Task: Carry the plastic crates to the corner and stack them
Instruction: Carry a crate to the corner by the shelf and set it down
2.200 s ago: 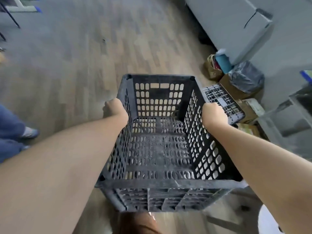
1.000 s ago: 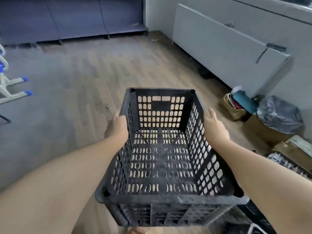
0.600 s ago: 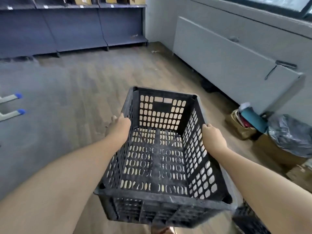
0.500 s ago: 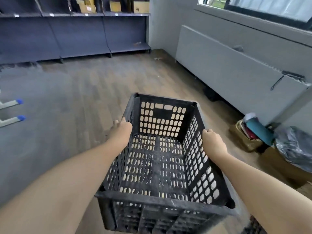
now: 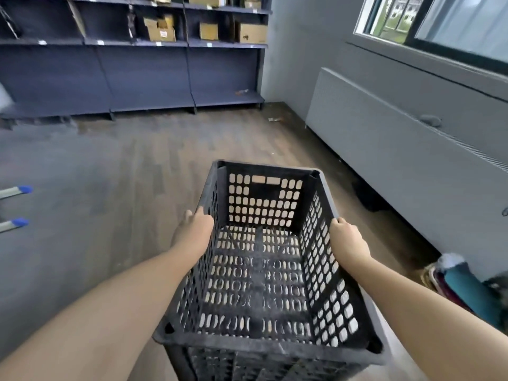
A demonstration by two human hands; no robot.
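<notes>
An empty black perforated plastic crate point(image 5: 264, 273) is held up in front of me, above the wooden floor. My left hand point(image 5: 193, 233) grips its left rim, fingers curled over the outside. On the opposite rim, my right hand point(image 5: 347, 242) holds on the same way. The crate tilts slightly, its far end toward the room's corner point(image 5: 266, 100), where the shelving meets the grey wall.
Dark blue shelving point(image 5: 154, 64) with cardboard boxes point(image 5: 160, 31) lines the far wall. A long grey radiator cover point(image 5: 398, 149) runs along the right wall under a window. A basket with a teal roll point(image 5: 464, 287) sits at the right. Blue-tipped metal legs point(image 5: 16, 206) poke in at left.
The view has lifted from the floor toward the shelving and corner as I carry the crate forward. The boxes and bag on the right have slid out of view. Both hands keep their grip.
</notes>
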